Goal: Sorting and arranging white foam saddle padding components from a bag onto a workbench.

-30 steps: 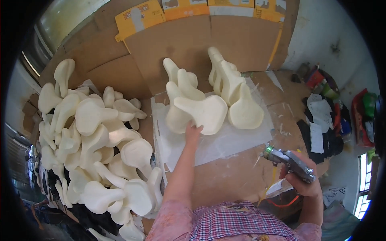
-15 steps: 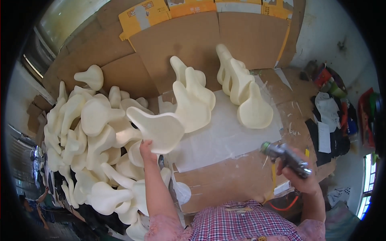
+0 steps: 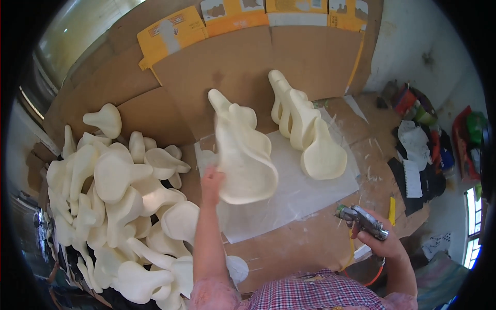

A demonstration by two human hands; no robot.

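Saddle-shaped cream piece (image 3: 247,178) at the near end of the left row (image 3: 244,116), over the white sheet (image 3: 297,199) on your bench (image 3: 289,250); broad end toward you, narrow end pointing away. Your left grip (image 3: 211,182) is at its left edge, blurred; cannot tell whether it holds or only touches. Your right grip (image 3: 386,243) is wrapped round a metal spray gun (image 3: 362,220), nozzle pointing left, well apart from the piece. Right row (image 3: 302,126) of similar pieces beside yours; heap (image 3: 116,178) of them to your left.
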